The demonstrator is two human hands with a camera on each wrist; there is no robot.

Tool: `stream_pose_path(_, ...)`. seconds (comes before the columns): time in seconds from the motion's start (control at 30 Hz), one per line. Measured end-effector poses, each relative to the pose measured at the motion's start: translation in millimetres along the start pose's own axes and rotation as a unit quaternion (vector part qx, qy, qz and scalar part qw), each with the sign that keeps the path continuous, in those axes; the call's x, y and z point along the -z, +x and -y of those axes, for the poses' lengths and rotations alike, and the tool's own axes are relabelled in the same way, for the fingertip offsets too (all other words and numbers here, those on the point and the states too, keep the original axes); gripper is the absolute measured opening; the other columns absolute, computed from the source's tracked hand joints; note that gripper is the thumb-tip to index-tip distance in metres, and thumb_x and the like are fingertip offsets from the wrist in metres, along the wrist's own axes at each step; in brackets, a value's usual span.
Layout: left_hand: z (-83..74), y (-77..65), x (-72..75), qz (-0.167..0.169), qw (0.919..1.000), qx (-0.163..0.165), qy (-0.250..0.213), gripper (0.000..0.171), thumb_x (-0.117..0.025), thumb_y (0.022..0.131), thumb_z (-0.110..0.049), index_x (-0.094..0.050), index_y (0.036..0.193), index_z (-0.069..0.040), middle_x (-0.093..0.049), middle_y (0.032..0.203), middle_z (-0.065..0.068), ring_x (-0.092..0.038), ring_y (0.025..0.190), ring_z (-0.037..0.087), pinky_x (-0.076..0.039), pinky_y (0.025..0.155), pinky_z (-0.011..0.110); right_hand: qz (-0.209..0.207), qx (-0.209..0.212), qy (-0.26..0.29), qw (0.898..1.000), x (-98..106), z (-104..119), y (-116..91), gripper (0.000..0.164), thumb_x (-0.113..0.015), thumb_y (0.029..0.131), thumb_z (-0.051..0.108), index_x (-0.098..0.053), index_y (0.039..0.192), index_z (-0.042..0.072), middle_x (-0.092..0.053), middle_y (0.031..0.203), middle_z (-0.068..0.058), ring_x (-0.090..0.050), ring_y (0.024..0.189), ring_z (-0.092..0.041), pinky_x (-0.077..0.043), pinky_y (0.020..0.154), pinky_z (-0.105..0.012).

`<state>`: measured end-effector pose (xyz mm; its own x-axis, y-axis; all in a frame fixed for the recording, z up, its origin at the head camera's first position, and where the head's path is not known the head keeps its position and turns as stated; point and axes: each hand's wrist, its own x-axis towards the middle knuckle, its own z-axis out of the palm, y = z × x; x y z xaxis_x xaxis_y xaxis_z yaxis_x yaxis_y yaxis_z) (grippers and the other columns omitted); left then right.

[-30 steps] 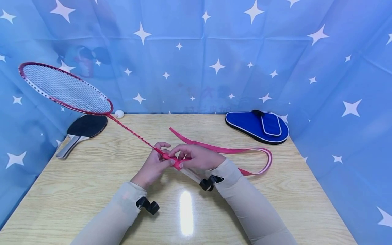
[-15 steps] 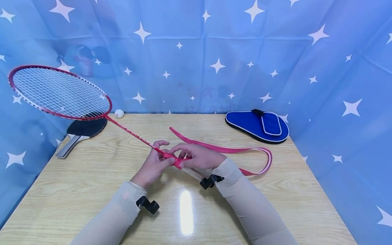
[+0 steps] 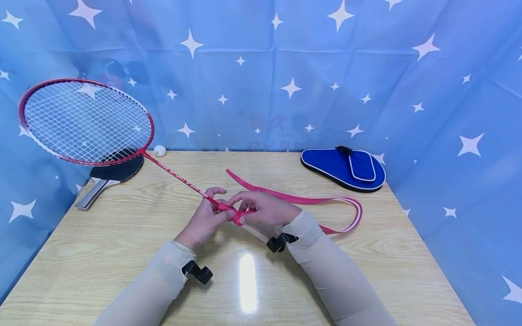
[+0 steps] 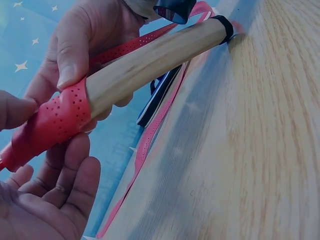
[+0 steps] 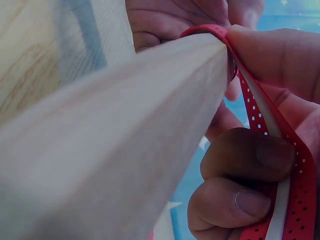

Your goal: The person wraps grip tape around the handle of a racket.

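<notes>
A red badminton racket (image 3: 173,173) slants up to the left, its strung head in the air. My left hand (image 3: 202,222) holds it at the top of the handle, thumb on the wrapped part. Red perforated grip tape (image 4: 57,117) covers that part; below it the wooden handle (image 4: 155,62) is bare, with a dark band at its end. My right hand (image 3: 270,209) pinches the tape against the wood at the edge of the wrap. In the right wrist view the loose tape (image 5: 299,170), with a pale strip along it, runs through its curled fingers.
The tape's loose length (image 3: 311,199) curves over the wooden table (image 3: 122,253). A black table tennis paddle (image 3: 118,171) lies back left, partly behind the racket head, near a white ball (image 3: 160,150). A blue paddle case (image 3: 330,165) lies back right. A starry blue curtain (image 3: 253,81) encloses the table.
The racket has turned about its handle, and its strung face now shows wider. Its head first dipped left, then came back slightly right. Both hands stay nearly in place.
</notes>
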<state>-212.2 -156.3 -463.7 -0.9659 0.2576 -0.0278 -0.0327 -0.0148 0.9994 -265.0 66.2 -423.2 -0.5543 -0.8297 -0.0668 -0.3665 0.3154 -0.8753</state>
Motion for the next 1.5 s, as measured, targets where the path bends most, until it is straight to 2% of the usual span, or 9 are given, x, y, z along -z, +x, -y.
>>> stream_pose_path(0.13, 1.4, 1.0, 0.7, -0.006, 0.9999, 0.001, 0.015, 0.064, -0.068, 0.098, -0.001, -0.027, 0.147, -0.003, -0.066, 0.12, 0.026, -0.071, 0.097, 0.02, -0.061, 0.088, 0.026, -0.014, -0.011, -0.032, 0.999, 0.3, 0.6, -0.1, 0.048, -0.08, 0.096, 0.024, -0.064, 0.14, 0.027, -0.073, 0.104, 0.0, -0.069, 0.088, -0.018, -0.06, 0.075, -0.033)
stream_pose_path(0.3, 3.1, 1.4, 1.2, -0.02, 0.9994, 0.004, 0.029, 0.06, -0.067, 0.097, 0.0, -0.029, 0.143, -0.004, -0.071, 0.11, 0.017, -0.071, 0.094, 0.021, -0.059, 0.086, 0.025, -0.034, -0.018, -0.06, 0.997, 0.4, 3.2, 0.2, 0.053, -0.081, 0.095, 0.023, -0.06, 0.143, 0.02, -0.067, 0.086, 0.0, -0.061, 0.069, -0.018, -0.054, 0.063, -0.028)
stream_pose_path(0.5, 2.8, -0.2, 0.3, -0.016, 0.9997, 0.006, 0.018, 0.063, -0.067, 0.098, -0.003, -0.026, 0.146, -0.003, -0.072, 0.11, 0.015, -0.072, 0.097, 0.02, -0.058, 0.09, 0.025, -0.048, 0.019, -0.037, 0.998, -1.7, 6.6, 0.5, 0.051, -0.079, 0.096, 0.014, -0.057, 0.142, 0.007, -0.063, 0.083, -0.002, -0.055, 0.066, -0.016, -0.051, 0.065, -0.026)
stream_pose_path(0.63, 1.2, -1.1, -0.3, -0.014, 0.9997, 0.004, 0.018, 0.064, -0.067, 0.098, -0.004, -0.026, 0.147, -0.004, -0.072, 0.11, 0.012, -0.072, 0.099, 0.021, -0.058, 0.091, 0.025, -0.053, 0.032, -0.025, 0.998, -2.8, 7.0, 0.8, 0.046, -0.076, 0.097, 0.01, -0.057, 0.139, 0.005, -0.061, 0.083, -0.003, -0.053, 0.066, -0.017, -0.05, 0.065, -0.026)
stream_pose_path(0.87, 0.5, -1.5, 0.7, -0.01, 0.9996, -0.001, 0.027, 0.063, -0.067, 0.097, -0.002, -0.028, 0.146, -0.007, -0.07, 0.117, 0.017, -0.071, 0.1, 0.021, -0.058, 0.09, 0.024, -0.046, 0.003, -0.017, 0.999, 0.4, 1.9, 0.1, 0.041, -0.073, 0.098, 0.009, -0.063, 0.137, 0.017, -0.067, 0.087, -0.001, -0.058, 0.07, -0.019, -0.048, 0.063, -0.026)
stream_pose_path(1.03, 0.2, -2.0, 2.2, -0.001, 0.9998, 0.003, 0.017, 0.062, -0.068, 0.098, -0.002, -0.029, 0.145, -0.013, -0.064, 0.126, 0.027, -0.069, 0.101, 0.021, -0.057, 0.09, 0.022, -0.02, 0.014, -0.007, 1.0, 2.6, -3.1, 0.3, 0.044, -0.074, 0.1, 0.016, -0.067, 0.142, 0.027, -0.076, 0.11, 0.001, -0.064, 0.079, -0.02, -0.049, 0.065, -0.026)
stream_pose_path(1.17, -0.9, -1.8, 2.4, 0.005, 0.9998, 0.0, 0.017, 0.065, -0.069, 0.097, -0.002, -0.027, 0.147, -0.009, -0.065, 0.122, 0.022, -0.069, 0.101, 0.02, -0.058, 0.091, 0.023, -0.013, 0.02, -0.004, 1.0, 2.6, -3.1, 0.1, 0.044, -0.075, 0.1, 0.016, -0.068, 0.142, 0.028, -0.074, 0.124, 0.003, -0.064, 0.086, -0.019, -0.052, 0.07, -0.026)
stream_pose_path(1.3, -1.4, -1.1, 1.8, 0.005, 0.9999, -0.002, 0.016, 0.065, -0.069, 0.095, -0.001, -0.028, 0.145, -0.006, -0.067, 0.114, 0.014, -0.069, 0.098, 0.02, -0.058, 0.09, 0.025, -0.006, 0.023, 0.009, 1.0, 1.2, -3.0, 0.4, 0.042, -0.075, 0.1, 0.017, -0.068, 0.14, 0.024, -0.076, 0.11, 0.001, -0.064, 0.083, -0.02, -0.051, 0.07, -0.026)
stream_pose_path(1.5, -1.9, -1.0, -0.1, 0.001, 0.9997, 0.016, 0.02, 0.066, -0.072, 0.095, -0.005, -0.03, 0.146, -0.008, -0.069, 0.113, 0.015, -0.07, 0.097, 0.02, -0.06, 0.09, 0.027, -0.014, 0.022, 0.003, 1.0, -0.1, -3.3, 0.2, 0.04, -0.078, 0.097, 0.019, -0.067, 0.135, 0.024, -0.073, 0.095, -0.002, -0.062, 0.08, -0.021, -0.051, 0.07, -0.028)
